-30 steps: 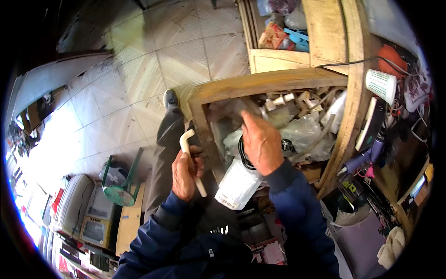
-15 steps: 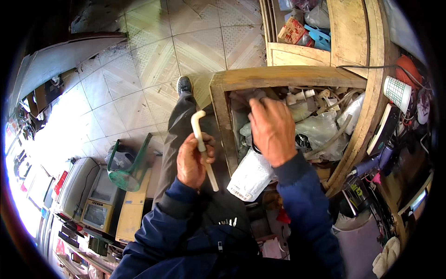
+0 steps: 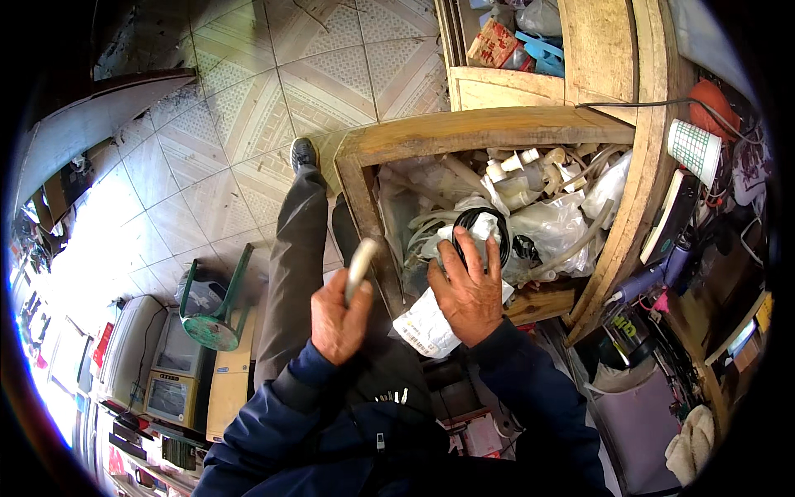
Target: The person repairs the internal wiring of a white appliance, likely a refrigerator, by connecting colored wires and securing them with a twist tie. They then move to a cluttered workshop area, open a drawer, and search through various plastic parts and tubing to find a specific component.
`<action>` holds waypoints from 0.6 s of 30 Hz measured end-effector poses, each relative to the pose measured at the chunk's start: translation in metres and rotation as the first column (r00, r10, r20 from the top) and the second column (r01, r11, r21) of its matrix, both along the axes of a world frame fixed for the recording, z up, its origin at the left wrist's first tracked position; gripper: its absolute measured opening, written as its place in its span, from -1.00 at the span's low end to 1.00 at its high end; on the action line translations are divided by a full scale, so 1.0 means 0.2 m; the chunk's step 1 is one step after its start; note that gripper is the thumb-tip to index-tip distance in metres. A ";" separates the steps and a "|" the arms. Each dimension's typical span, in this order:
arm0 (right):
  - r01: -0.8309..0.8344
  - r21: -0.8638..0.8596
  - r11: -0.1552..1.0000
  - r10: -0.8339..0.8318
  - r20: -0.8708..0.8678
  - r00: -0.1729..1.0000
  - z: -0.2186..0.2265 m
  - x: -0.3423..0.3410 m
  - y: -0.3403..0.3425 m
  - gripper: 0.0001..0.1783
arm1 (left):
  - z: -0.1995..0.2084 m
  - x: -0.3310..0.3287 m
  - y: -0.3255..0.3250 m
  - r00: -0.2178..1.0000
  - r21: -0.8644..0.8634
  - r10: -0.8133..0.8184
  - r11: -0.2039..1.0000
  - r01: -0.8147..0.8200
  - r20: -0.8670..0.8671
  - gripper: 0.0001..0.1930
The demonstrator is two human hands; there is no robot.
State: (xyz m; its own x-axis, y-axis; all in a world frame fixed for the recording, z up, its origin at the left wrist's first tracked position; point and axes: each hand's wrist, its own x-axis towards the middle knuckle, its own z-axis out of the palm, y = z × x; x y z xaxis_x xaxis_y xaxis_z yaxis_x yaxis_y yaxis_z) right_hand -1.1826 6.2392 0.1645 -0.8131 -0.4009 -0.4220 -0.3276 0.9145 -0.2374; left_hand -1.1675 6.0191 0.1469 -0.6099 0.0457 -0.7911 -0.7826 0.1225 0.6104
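My left hand point(image 3: 339, 323) is closed around a cream bent plastic pipe point(image 3: 362, 263), which is blurred and points up and away from me. Most of its lower end is hidden by the fingers. My right hand point(image 3: 470, 294) lies with fingers spread over the near edge of an open wooden drawer point(image 3: 497, 124). Its fingertips touch a coil of black cable point(image 3: 462, 222). A white packet with a barcode label point(image 3: 426, 325) sits against the palm's left side, partly covered by the hand. Pale hoses, white plastic fittings point(image 3: 513, 164) and clear plastic bags point(image 3: 551, 228) fill the drawer.
A second wooden drawer point(image 3: 507, 83) with bags and boxes is beyond. To the right are a green-and-white cup point(image 3: 694, 151), cords and a purple bin point(image 3: 633, 435). A green stool point(image 3: 211, 331) stands on the left by several grey appliances. My foot point(image 3: 304, 154) rests on floor tiles.
The right hand has come down and nearer, its fingers now spread over the black coil. The left hand has tilted the pipe. The view has shifted slightly.
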 end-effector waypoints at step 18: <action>0.152 0.189 0.970 -0.153 -0.008 0.988 -0.25 -0.44 -0.19 -0.91 | 0.05 0.04 0.12 0.991 -0.003 -0.097 0.995 0.097 -0.089 -0.87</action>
